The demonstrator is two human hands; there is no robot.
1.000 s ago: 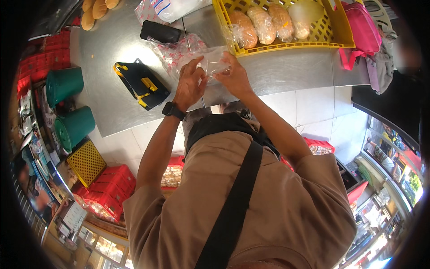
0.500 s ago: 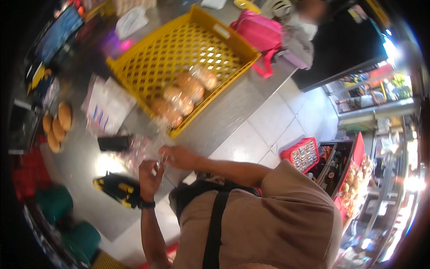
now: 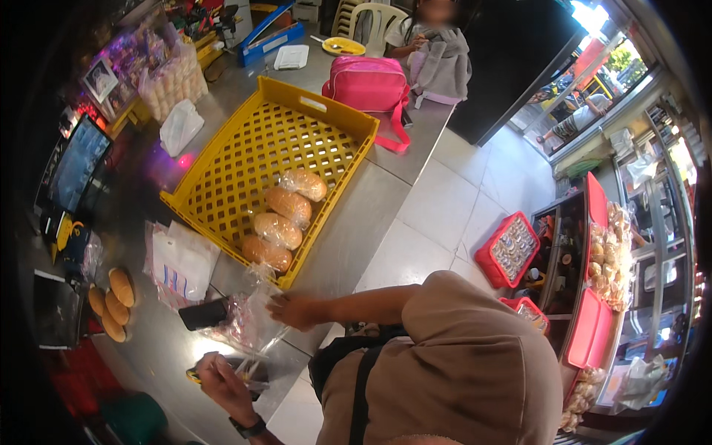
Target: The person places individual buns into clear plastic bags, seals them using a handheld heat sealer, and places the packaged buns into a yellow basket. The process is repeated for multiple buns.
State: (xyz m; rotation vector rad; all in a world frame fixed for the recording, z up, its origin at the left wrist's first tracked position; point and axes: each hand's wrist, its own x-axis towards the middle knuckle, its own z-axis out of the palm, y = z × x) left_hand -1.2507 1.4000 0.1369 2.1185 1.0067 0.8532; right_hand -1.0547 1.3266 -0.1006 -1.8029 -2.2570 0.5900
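My right hand point(image 3: 298, 311) has its fingers closed on a clear plastic bag point(image 3: 261, 302) at the table's near edge. Lower and to the left, my left hand point(image 3: 221, 382), with a dark watch at the wrist, has its fingers drawn together; what they hold, if anything, is hidden. Beneath it lies a black and yellow item point(image 3: 248, 368), mostly covered. A black phone point(image 3: 203, 314) rests beside the crumpled plastic. In a yellow crate point(image 3: 222, 159), wrapped bread loaves point(image 3: 278, 230) stand in a row. Unwrapped loaves point(image 3: 115, 305) lie at the left.
A pack of white plastic bags point(image 3: 182, 261) lies by the crate. Behind are a pink bag point(image 3: 368, 83), a yellow plate point(image 3: 343, 46) and a seated person point(image 3: 426, 33). A monitor point(image 3: 81, 163) stands at left. Red trays point(image 3: 508, 248) and bagged bread are at right.
My hands have moved apart: the left went down and left over the black and yellow item, while the right stays by the clear plastic. The whole view has shifted.
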